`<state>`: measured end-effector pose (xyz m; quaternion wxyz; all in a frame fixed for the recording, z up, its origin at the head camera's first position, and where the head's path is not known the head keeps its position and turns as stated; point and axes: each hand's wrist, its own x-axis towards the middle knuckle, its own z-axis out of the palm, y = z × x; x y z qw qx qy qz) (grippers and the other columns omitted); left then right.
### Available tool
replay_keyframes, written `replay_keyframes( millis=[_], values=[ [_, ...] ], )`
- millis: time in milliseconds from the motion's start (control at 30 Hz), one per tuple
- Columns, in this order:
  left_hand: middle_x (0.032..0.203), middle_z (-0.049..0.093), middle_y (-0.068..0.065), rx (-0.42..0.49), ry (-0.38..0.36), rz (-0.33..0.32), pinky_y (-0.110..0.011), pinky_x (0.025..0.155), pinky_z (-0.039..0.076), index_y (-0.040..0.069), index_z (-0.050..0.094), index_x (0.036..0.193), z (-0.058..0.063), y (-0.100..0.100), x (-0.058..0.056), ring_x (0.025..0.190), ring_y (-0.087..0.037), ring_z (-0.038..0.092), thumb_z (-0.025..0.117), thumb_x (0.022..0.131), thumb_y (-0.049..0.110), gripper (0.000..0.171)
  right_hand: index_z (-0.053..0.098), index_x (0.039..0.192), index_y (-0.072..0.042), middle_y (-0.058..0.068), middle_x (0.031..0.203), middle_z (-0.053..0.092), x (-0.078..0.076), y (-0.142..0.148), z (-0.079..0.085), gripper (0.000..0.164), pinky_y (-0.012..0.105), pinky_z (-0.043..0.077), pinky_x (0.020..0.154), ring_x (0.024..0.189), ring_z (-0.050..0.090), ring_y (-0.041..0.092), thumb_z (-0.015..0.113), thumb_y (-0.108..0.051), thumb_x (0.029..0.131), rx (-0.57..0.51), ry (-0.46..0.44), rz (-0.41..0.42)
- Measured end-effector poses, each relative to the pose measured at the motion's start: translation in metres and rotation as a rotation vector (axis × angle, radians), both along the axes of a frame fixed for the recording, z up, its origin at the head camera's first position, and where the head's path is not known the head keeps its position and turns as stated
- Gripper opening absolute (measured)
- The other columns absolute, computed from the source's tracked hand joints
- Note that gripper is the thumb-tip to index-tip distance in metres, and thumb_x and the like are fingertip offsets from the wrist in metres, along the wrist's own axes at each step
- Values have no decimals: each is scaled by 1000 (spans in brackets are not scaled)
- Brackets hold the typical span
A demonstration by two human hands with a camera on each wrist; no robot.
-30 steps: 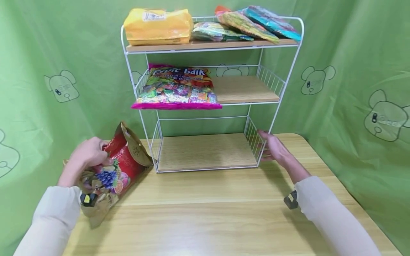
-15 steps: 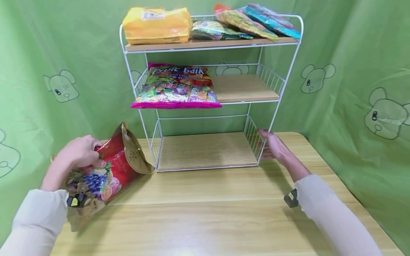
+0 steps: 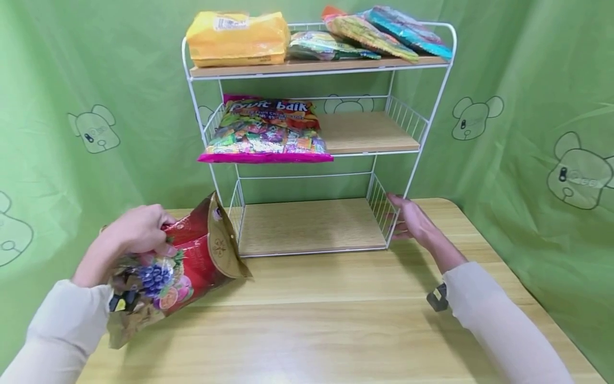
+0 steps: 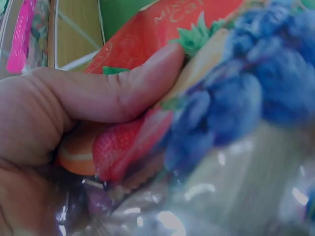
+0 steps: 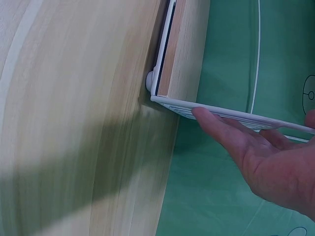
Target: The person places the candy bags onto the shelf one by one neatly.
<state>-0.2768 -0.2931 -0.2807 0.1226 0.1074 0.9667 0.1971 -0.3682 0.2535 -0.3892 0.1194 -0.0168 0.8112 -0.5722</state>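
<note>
My left hand (image 3: 139, 232) grips a red and gold candy bag (image 3: 199, 261) printed with grapes and other fruit. In the left wrist view my thumb (image 4: 142, 81) presses the bag's front; the other fingers are hidden behind it. Tilted over the table, the bag has its gold top edge in front of the lower left corner of the white wire rack (image 3: 314, 250). With its fingers extended, my right hand (image 3: 412, 221) touches the outer right side of the rack, low down. The right wrist view shows the fingertips (image 5: 203, 115) against the side frame.
On the middle shelf (image 3: 366, 133) lies a fruit candy bag (image 3: 268, 133), its pink edge jutting out in front. A yellow package (image 3: 237, 40) and several flat candy bags (image 3: 357, 37) occupy the top shelf. Green cloth (image 3: 144, 160) surrounds the wooden table (image 3: 307, 330).
My left hand first shifted left with the candy bag, then back right, so the bag's top now overlaps the rack's left front post. My right hand stays at the rack's side.
</note>
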Motion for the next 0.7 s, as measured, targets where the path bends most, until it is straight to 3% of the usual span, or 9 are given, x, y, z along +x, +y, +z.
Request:
replay_keyframes(
  millis=[200, 500, 700],
  values=[
    [61, 61, 1, 12, 25, -21, -31, 46, 57, 11, 67, 76, -1, 15, 0, 47, -13, 59, 81, 78, 5, 15, -4, 163, -11, 42, 157, 21, -1, 1, -1, 81, 65, 47, 107, 138, 35, 62, 23, -60, 105, -14, -6, -6],
    [66, 62, 0, 25, -8, 11, -30, 47, 58, 13, 70, 81, -4, 19, 7, 49, -13, 59, 81, 80, 5, 13, -4, 163, -13, 41, 158, 18, -3, 1, -1, 77, 66, 44, 109, 138, 34, 62, 21, -58, 106, -15, -11, -3],
    [63, 58, 0, 47, -14, 5, -31, 47, 59, 11, 65, 75, -5, 20, 9, 48, -14, 59, 81, 79, 7, 18, -4, 163, -13, 41, 158, 18, -2, 0, 0, 78, 66, 44, 109, 138, 35, 62, 23, -59, 105, -24, -17, -2]
  ],
)
